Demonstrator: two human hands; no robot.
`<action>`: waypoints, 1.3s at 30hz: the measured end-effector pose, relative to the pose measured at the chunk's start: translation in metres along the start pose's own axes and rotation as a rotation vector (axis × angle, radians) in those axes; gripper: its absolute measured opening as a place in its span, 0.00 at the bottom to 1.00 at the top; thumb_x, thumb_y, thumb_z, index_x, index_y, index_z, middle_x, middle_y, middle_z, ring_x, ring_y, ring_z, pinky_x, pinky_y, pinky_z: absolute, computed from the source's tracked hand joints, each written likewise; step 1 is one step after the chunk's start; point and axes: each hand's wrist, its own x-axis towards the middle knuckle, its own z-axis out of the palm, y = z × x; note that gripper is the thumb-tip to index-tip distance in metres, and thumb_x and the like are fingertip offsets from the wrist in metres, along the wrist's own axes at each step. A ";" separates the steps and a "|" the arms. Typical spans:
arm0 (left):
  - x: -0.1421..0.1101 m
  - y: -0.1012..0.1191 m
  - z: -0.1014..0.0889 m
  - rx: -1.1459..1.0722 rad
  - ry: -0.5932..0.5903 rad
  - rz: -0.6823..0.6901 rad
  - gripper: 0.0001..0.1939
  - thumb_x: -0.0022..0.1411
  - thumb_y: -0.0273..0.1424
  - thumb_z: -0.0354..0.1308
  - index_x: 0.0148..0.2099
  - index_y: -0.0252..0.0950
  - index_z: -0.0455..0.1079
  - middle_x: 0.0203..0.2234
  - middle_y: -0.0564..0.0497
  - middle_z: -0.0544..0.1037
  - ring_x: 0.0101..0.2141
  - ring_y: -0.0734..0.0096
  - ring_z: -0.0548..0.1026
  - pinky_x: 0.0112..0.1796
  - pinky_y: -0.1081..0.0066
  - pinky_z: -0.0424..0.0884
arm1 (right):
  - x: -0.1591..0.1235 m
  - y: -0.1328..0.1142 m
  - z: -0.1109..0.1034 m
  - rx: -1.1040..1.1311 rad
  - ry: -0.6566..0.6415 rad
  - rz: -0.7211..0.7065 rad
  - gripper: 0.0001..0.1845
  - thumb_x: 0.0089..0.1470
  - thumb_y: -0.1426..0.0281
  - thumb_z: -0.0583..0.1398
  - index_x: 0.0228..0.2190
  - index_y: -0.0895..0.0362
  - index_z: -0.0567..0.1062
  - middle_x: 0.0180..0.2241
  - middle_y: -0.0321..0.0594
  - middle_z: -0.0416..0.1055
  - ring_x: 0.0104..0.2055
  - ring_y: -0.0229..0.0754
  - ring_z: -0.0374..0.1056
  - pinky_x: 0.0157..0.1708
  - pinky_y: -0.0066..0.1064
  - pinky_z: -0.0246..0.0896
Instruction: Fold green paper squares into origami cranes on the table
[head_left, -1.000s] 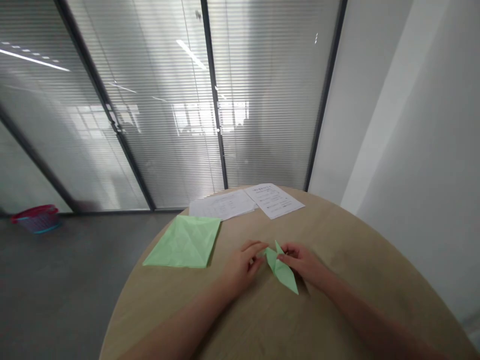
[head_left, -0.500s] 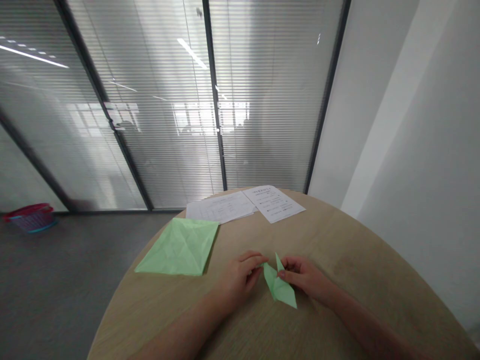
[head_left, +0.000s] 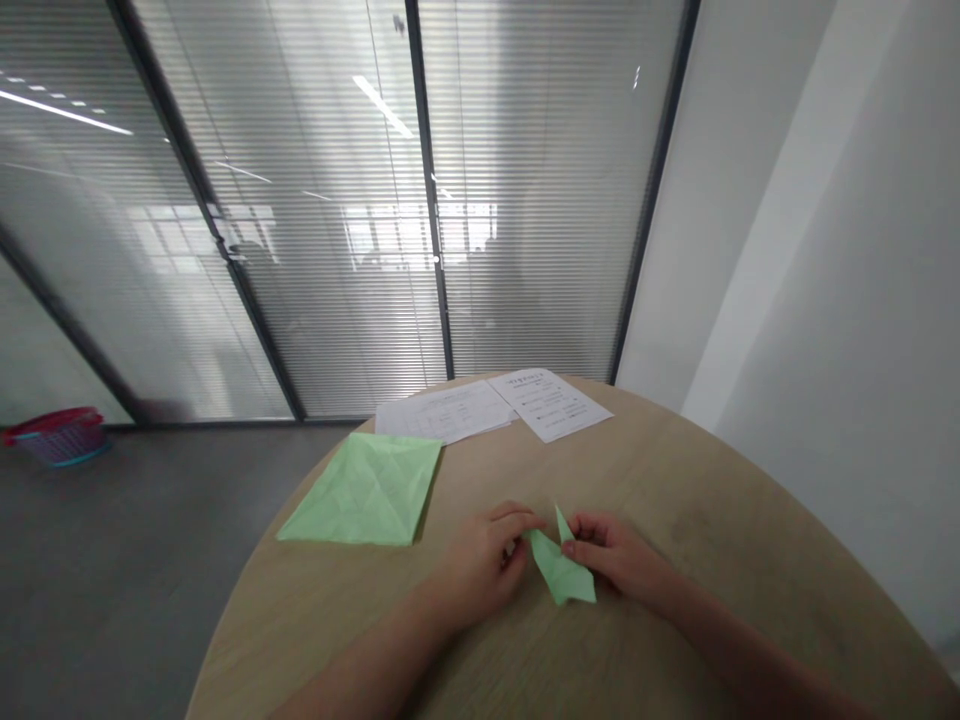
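Note:
A small folded piece of light green origami paper (head_left: 561,573) is held just above the wooden table, with pointed flaps sticking up and down. My left hand (head_left: 491,560) pinches its left tip between thumb and fingers. From the other side, my right hand (head_left: 607,553) grips the piece, the thumb pressed on its front near the upright flap. The fingers behind the paper are partly hidden. Left of my hands lies a flat, creased sheet of green paper (head_left: 367,490), apart from both of them.
Printed white sheets (head_left: 442,412) overlap another printed page (head_left: 551,403) at the far edge of the round table (head_left: 675,480). A red and blue basket (head_left: 60,437) stands on the grey floor at left. Glass panels with blinds (head_left: 360,300) and a white wall (head_left: 847,350) stand beyond.
The lower part of the folded green paper has spread and changed shape, its lower point giving way to a wider, notched edge. Both hands keep their hold, slightly lower in view.

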 end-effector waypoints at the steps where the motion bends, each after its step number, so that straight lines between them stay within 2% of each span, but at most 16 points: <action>1: 0.000 0.000 0.000 -0.004 0.008 -0.002 0.22 0.60 0.17 0.53 0.53 0.38 0.76 0.45 0.46 0.81 0.42 0.67 0.79 0.45 0.67 0.75 | 0.000 0.000 0.000 0.001 0.003 0.014 0.26 0.49 0.46 0.68 0.31 0.56 0.73 0.25 0.33 0.66 0.23 0.34 0.56 0.21 0.26 0.47; 4: 0.001 -0.004 0.001 0.011 0.021 -0.027 0.21 0.60 0.17 0.53 0.52 0.37 0.77 0.42 0.46 0.82 0.39 0.68 0.78 0.42 0.69 0.75 | -0.001 -0.003 0.000 0.019 -0.014 0.029 0.27 0.48 0.45 0.69 0.32 0.56 0.74 0.25 0.33 0.66 0.22 0.33 0.55 0.20 0.26 0.45; 10: 0.001 -0.009 0.001 0.039 0.001 -0.065 0.19 0.62 0.20 0.53 0.51 0.37 0.78 0.38 0.47 0.82 0.34 0.69 0.77 0.36 0.71 0.73 | -0.002 -0.010 0.004 0.064 -0.037 0.008 0.26 0.47 0.47 0.70 0.32 0.57 0.75 0.26 0.34 0.68 0.25 0.35 0.59 0.26 0.28 0.51; 17: 0.000 -0.002 0.000 -0.003 0.026 -0.144 0.17 0.64 0.24 0.53 0.49 0.36 0.80 0.32 0.48 0.80 0.30 0.69 0.75 0.34 0.70 0.70 | -0.002 -0.007 0.003 0.057 -0.041 0.015 0.23 0.46 0.50 0.71 0.31 0.55 0.75 0.28 0.35 0.72 0.29 0.39 0.65 0.33 0.31 0.58; 21: 0.000 0.005 0.003 -0.171 0.045 -0.244 0.15 0.65 0.27 0.54 0.49 0.38 0.81 0.30 0.50 0.79 0.29 0.70 0.73 0.32 0.70 0.67 | -0.002 -0.006 0.004 0.040 -0.052 -0.017 0.21 0.49 0.51 0.71 0.32 0.55 0.76 0.29 0.37 0.73 0.30 0.40 0.66 0.33 0.31 0.59; 25: 0.000 0.004 0.010 -0.409 0.032 -0.382 0.11 0.66 0.34 0.58 0.43 0.37 0.79 0.24 0.54 0.73 0.25 0.72 0.70 0.28 0.71 0.65 | 0.000 -0.003 0.005 0.039 -0.018 -0.035 0.25 0.49 0.48 0.71 0.31 0.56 0.75 0.29 0.37 0.73 0.30 0.40 0.66 0.31 0.30 0.58; 29: 0.001 -0.004 0.016 -0.601 0.047 -0.502 0.16 0.65 0.43 0.60 0.38 0.35 0.75 0.22 0.56 0.70 0.23 0.74 0.68 0.27 0.72 0.66 | 0.002 0.001 0.007 0.029 0.028 -0.044 0.28 0.49 0.44 0.70 0.32 0.56 0.75 0.27 0.36 0.71 0.28 0.39 0.65 0.29 0.30 0.56; 32: 0.003 -0.008 0.016 -0.587 0.074 -0.541 0.17 0.63 0.46 0.61 0.37 0.35 0.75 0.22 0.57 0.69 0.22 0.75 0.67 0.27 0.73 0.66 | 0.002 0.003 0.007 0.016 0.087 -0.041 0.27 0.49 0.44 0.69 0.32 0.55 0.75 0.26 0.35 0.69 0.27 0.39 0.63 0.28 0.30 0.56; 35: 0.005 -0.008 0.014 -0.546 0.053 -0.533 0.15 0.61 0.43 0.63 0.36 0.35 0.76 0.22 0.57 0.69 0.23 0.75 0.67 0.27 0.73 0.67 | 0.002 0.003 0.007 -0.027 0.159 -0.071 0.26 0.49 0.45 0.68 0.32 0.55 0.75 0.26 0.35 0.70 0.28 0.40 0.64 0.29 0.31 0.57; 39: 0.005 -0.008 0.013 -0.465 0.072 -0.504 0.12 0.61 0.39 0.62 0.32 0.35 0.76 0.22 0.56 0.71 0.24 0.75 0.67 0.27 0.73 0.66 | 0.001 0.000 0.006 -0.051 0.148 -0.108 0.23 0.51 0.47 0.68 0.31 0.54 0.74 0.28 0.36 0.71 0.29 0.40 0.65 0.29 0.30 0.59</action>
